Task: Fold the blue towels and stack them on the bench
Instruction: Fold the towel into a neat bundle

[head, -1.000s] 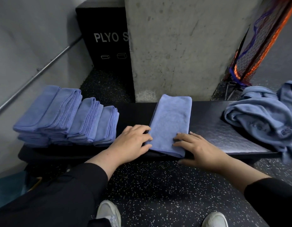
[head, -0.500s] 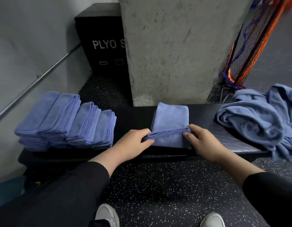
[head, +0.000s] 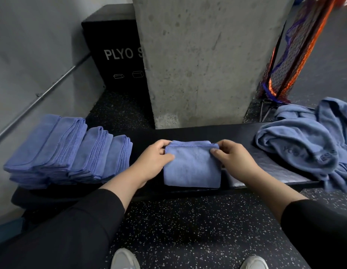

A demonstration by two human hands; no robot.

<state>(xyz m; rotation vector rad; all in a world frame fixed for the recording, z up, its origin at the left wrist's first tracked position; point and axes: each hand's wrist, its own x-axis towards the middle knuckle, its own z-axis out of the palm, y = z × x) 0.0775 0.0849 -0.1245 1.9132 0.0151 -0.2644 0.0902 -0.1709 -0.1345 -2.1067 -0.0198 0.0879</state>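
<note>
The towel (head: 192, 167) is pinched at its far corners by both hands (head: 152, 162) (head: 233, 159), fold being finished; transfer onto the stack (head: 67, 152) left of it seems next.

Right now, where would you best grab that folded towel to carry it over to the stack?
Probably by its two short sides, left and right. The folded towel lies flat on the bench, loose hemmed edges at the far side, so pinching both sides should keep the layers together.

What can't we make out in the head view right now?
- Plyo box: label cut after "PLYO S" by the concrete pillar.
- Unfolded towel pile: right part cut by the frame edge; printed lettering too creased to read.
- Folded towel: layer count hidden beneath the top layer.
</note>
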